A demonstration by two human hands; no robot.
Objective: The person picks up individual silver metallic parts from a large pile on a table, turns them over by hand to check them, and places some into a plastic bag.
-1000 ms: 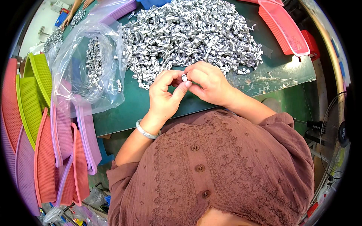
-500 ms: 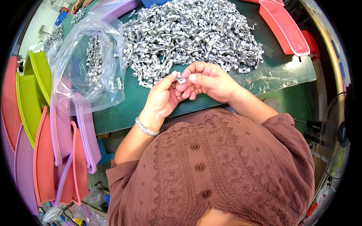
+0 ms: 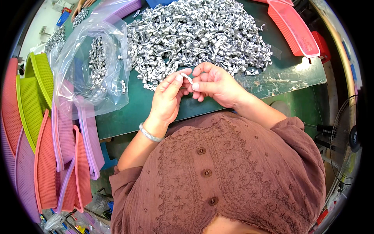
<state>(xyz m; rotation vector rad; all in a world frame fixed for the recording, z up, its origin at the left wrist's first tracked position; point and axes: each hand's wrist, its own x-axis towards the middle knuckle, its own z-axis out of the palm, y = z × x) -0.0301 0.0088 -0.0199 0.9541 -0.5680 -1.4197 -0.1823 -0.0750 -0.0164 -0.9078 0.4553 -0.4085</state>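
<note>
Head view: nearest is the person's brown shirt (image 3: 241, 167), with three buttons (image 3: 206, 172) in a line down its front. At the left stand many baskets in pink, purple and green, leaning close against each other; the green basket (image 3: 30, 109) is among them. At the right side is a black fan (image 3: 353, 139).

Both forearms reach over the edge of the green table (image 3: 120, 123), and the left wrist wears a pale bracelet (image 3: 151, 133). The left hand (image 3: 168, 93) pinches one end of a small white piece (image 3: 187, 78) between thumb and finger. The right hand (image 3: 216, 85) holds the other end, also by thumb and fingertips, so the piece is between the two hands, above the table. The lower fingers of both hands are curled and lie near each other; I cannot tell if they touch.

Just beyond the hands lies a big pile (image 3: 198, 35) of grey and white pieces. To its left is a clear bag (image 3: 115, 99), and more pieces (image 3: 98, 62) show through it. To the right of the pile is a pink basket (image 3: 288, 29), beside a red bin (image 3: 321, 46).

Behind the bag are a purple basket (image 3: 124, 11) and a blue bin (image 3: 159, 2). Farther, at upper left, another person's arm (image 3: 79, 7) is near a smaller pile (image 3: 80, 18).
</note>
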